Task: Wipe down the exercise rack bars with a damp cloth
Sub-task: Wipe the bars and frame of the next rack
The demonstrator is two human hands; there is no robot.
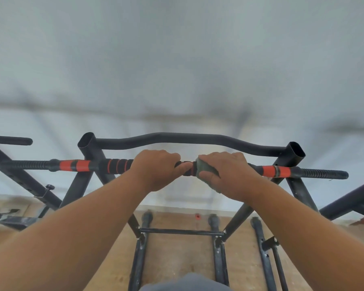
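My left hand (pixel 156 169) is curled around the black horizontal pull-up bar with orange foam rings (pixel 118 165), to keep the black steel exercise rack (pixel 88 150) steady. At three o'clock from it, just beside, my right hand (pixel 229 175) wraps the grey-green damp cloth (pixel 204 168) around the same bar, so the cloth touches every side while I rub. The curved black top bar (pixel 187 137) lies at twelve o'clock, not touched.

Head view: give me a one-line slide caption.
Left hand grips the rack's padded bar while the right hand wraps a grey cloth around it.
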